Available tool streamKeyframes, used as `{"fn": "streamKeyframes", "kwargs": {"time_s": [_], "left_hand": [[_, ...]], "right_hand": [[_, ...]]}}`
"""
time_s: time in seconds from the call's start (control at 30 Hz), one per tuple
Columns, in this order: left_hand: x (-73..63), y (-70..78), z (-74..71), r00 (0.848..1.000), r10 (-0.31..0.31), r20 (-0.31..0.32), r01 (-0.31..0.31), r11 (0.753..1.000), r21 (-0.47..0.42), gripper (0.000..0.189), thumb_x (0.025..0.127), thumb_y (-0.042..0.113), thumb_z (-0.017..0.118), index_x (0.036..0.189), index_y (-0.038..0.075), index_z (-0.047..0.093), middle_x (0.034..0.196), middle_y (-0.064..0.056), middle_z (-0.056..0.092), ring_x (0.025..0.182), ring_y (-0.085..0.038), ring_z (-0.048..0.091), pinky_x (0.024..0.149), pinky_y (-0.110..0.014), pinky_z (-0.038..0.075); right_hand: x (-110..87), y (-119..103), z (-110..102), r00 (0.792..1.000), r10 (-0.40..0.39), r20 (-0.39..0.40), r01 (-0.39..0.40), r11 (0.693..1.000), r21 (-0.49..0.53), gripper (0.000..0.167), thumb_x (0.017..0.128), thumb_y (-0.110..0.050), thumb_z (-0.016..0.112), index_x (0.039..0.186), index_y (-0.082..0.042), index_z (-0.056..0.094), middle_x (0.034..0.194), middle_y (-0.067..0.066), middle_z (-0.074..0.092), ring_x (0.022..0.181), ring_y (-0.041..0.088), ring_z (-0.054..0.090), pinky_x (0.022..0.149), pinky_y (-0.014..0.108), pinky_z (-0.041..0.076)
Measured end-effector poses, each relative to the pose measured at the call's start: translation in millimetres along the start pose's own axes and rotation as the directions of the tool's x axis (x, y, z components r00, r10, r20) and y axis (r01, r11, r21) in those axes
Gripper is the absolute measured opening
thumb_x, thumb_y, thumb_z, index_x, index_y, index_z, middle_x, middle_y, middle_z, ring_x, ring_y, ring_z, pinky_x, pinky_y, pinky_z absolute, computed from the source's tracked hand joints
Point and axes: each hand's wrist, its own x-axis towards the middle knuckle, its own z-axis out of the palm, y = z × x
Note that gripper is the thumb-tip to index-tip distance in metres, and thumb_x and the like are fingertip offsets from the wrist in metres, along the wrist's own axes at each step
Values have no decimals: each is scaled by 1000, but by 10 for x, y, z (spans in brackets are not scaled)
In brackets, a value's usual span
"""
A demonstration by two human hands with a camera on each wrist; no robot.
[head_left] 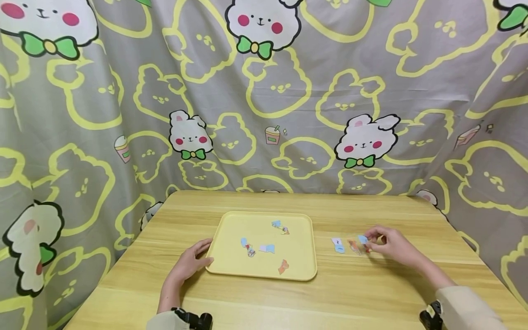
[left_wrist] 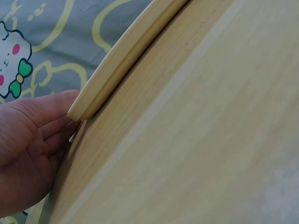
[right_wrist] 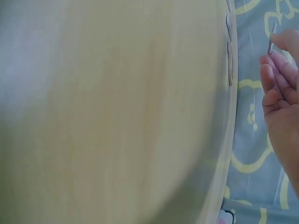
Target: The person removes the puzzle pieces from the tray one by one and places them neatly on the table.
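My left hand (head_left: 191, 259) holds the left edge of a yellow tray (head_left: 264, 270), its thumb on the rim near the front corner. In the left wrist view the thumb touches the tray rim (left_wrist: 112, 63), with the other fingers bent below. To the right of the tray, my right hand (head_left: 389, 245) pinches a small, thin blue puzzle piece (head_left: 362, 239) between thumb and forefinger. Seen edge-on in the right wrist view, that piece (right_wrist: 272, 38) is raised above the table. Beneath and beside it lie an orange piece (head_left: 354, 246) and a white and blue piece (head_left: 338, 245).
Inside the tray lie several pieces: a blue one (head_left: 276, 223), a pink and blue one (head_left: 267, 248), a patterned one (head_left: 250, 250) and an orange one (head_left: 283, 266). The wooden table (head_left: 264, 302) meets a patterned curtain (head_left: 264, 101) behind and at both sides.
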Motion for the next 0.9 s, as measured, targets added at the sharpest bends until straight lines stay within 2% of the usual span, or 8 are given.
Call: {"fn": "streamKeyframes", "kwargs": {"time_s": [0.37, 0.7, 0.9], "left_hand": [[26, -12, -5, 1000, 3, 1, -3, 1000, 6, 60, 91, 8, 66, 147, 8, 44, 145, -17, 53, 145, -40, 33, 117, -58, 26], [7, -8, -8, 1000, -1, -5, 1, 1000, 18, 60, 91, 7, 66, 147, 6, 44, 145, -18, 53, 145, -40, 32, 118, -59, 25], [13, -21, -4, 1000, -4, -4, 4, 1000, 6, 61, 91, 8, 66, 147, 6, 44, 145, -18, 52, 145, -40, 33, 118, -59, 25]], "right_hand": [[-119, 124, -135, 1000, -6, -13, 6, 999, -42, 11, 87, -8, 71, 98, -9, 69, 82, -10, 60, 71, -3, 48, 57, 20, 41], [-212, 242, -221, 998, -50, -41, 48, 997, -54, 13, 84, -3, 73, 94, -10, 69, 79, -14, 59, 70, -4, 48, 56, 19, 42], [-259, 266, -281, 999, -34, -42, 32, 998, -53, 13, 84, -3, 73, 95, -9, 69, 79, -14, 59, 70, -4, 49, 56, 18, 42]]}}
